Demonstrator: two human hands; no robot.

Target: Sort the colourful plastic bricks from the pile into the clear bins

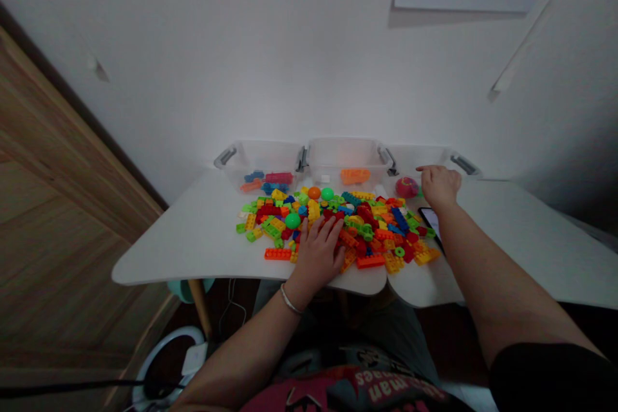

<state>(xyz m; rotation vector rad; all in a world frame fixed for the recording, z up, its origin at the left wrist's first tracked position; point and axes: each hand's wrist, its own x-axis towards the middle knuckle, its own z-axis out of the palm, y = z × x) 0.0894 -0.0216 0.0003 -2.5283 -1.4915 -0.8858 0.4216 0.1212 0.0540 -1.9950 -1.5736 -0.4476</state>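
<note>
A white bench (193,251) against a wall (290,58) carries three clear plastic bins (347,158) and, before them, a heap of colored toy bricks (357,225). A person's left hand (316,254) lies on the heap's near edge, grip spread wide — while the right hand (438,188), just beside a red ball (407,187) and near a phone (429,222), has a grip too hidden to call.

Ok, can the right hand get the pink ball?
Probably yes. The right hand is right beside the pink ball, with its fingers stretched out toward it, and nothing big seems to stand between them.
</note>
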